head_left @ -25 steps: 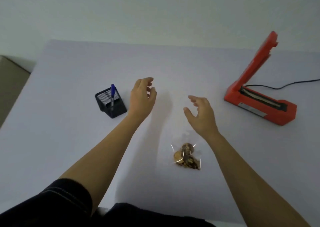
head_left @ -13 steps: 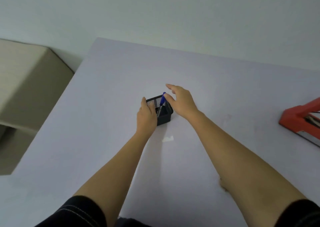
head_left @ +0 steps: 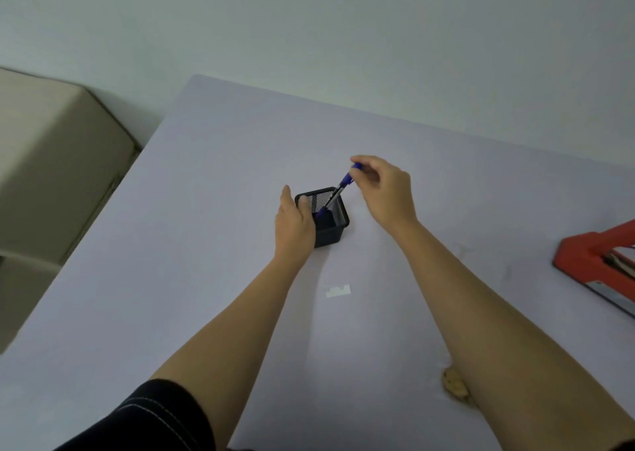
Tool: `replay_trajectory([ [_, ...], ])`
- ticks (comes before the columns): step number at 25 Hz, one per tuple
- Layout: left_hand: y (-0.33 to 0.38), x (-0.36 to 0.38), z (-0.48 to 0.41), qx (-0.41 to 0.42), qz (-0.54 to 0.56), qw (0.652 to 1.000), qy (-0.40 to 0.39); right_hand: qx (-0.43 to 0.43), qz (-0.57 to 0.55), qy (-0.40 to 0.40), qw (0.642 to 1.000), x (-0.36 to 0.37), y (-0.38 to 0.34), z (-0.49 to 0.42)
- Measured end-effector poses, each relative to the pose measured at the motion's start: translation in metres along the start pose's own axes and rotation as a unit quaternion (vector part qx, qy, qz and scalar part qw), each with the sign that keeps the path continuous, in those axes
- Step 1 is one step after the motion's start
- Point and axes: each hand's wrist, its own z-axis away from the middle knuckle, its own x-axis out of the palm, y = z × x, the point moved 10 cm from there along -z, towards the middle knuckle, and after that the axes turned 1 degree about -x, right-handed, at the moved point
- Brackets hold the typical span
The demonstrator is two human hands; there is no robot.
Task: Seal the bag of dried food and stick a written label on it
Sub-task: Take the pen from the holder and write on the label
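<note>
Peeking from under forearm (head_left: 488, 316): food bag (head_left: 453, 386).

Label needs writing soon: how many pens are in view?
1. The pen leans in the mesh holder, top pinched by the right hand; others may hide inside.

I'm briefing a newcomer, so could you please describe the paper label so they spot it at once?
On the lavender table, find the black mesh pen holder near the middle. Just nearer the person lies the label: a small flat white slip, the only paper there.
</note>
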Motion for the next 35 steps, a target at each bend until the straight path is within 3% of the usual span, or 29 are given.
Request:
replay_trajectory([
  [2, 0.025, -0.018, 0.008, 0.077, 0.0, 0.997, 0.012, -0.013, -0.008, 0.045, 0.999, -0.029, -0.017, -0.001],
  [4, 0.046, -0.021, 0.019, 0.151, -0.031, 0.988, -0.035, -0.021, -0.016, 0.067, 0.997, -0.052, -0.03, -0.001],
  [6, 0.058, -0.014, 0.036, 0.179, -0.07, 0.977, -0.094, -0.011, -0.034, 0.081, 0.996, -0.068, -0.038, 0.006],
  [9, 0.073, -0.014, 0.056, 0.191, -0.042, 0.977, -0.091, -0.002, -0.036, 0.101, 0.994, -0.086, -0.046, 0.017],
  [14, 0.107, -0.005, 0.091, 0.309, -0.079, 0.945, -0.073, 0.106, -0.173, 0.147, 0.968, -0.098, -0.026, 0.048],
  [17, 0.118, 0.009, 0.112, 0.36, -0.09, 0.924, -0.088, 0.162, -0.184, 0.166, 0.955, -0.085, -0.014, 0.071],
  [21, 0.12, 0.019, 0.126, 0.35, -0.093, 0.926, -0.104, 0.196, -0.203, 0.241, 0.929, -0.095, -0.01, 0.084],
  [26, 0.129, 0.036, 0.142, 0.358, -0.132, 0.91, -0.164, 0.236, -0.23, 0.239, 0.913, -0.093, -0.006, 0.082],
  [31, 0.069, 0.016, 0.13, 0.242, -0.098, 0.942, -0.209, 0.317, -0.386, 0.325, 0.803, -0.122, 0.039, 0.094],
  [35, 0.062, 0.017, 0.136, 0.219, -0.078, 0.95, -0.209, 0.307, -0.312, 0.266, 0.859, -0.1, 0.039, 0.1],
])
